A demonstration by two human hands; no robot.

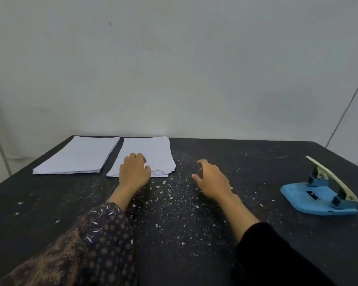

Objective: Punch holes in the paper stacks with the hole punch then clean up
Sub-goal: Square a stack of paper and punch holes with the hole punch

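Observation:
Two white paper stacks lie side by side at the back left of the black table (50, 203): the left stack (79, 155) and the right stack (151, 151). My left hand (134, 171) rests on the near edge of the right stack, fingers curled on top and thumb at the stack's front edge. My right hand (212, 178) hovers over the bare table right of that stack, fingers spread and holding nothing. A blue hole punch (320, 193) with a cream lever stands at the right, well apart from both hands.
Small white paper bits (174, 195) are scattered across the middle of the table, densest between and in front of my hands. A pale wall (174, 69) rises directly behind the table's far edge.

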